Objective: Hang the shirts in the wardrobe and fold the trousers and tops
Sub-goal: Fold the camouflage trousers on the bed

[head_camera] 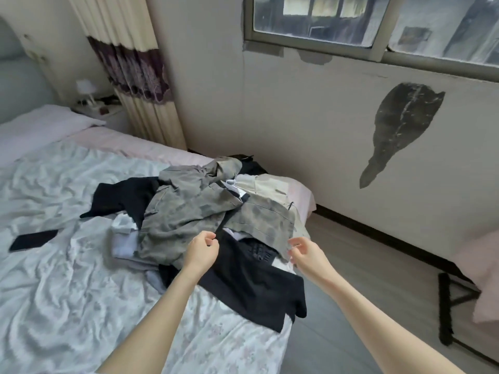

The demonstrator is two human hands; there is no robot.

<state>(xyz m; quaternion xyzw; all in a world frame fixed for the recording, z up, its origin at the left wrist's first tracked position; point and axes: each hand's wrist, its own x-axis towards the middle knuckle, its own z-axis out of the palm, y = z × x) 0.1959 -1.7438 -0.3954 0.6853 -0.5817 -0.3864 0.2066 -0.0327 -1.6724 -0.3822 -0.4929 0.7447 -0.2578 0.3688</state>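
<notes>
Clothes pile (199, 209): heaped on the bed (54, 279) at its foot corner, just ahead of both hands.
Grey-green garment (189, 211): on top, spread just beyond the fingertips.
Black garment (251, 282): under and between both wrists, draped to the mattress edge.
Left hand (201, 251): fingers loosely curled, holding nothing, hovering at the grey-green hem.
Right hand (303, 252): fingers loosely curled, empty, beside the grey-green hem's corner.
Phone (33, 240): flat, well left of the left hand.
</notes>
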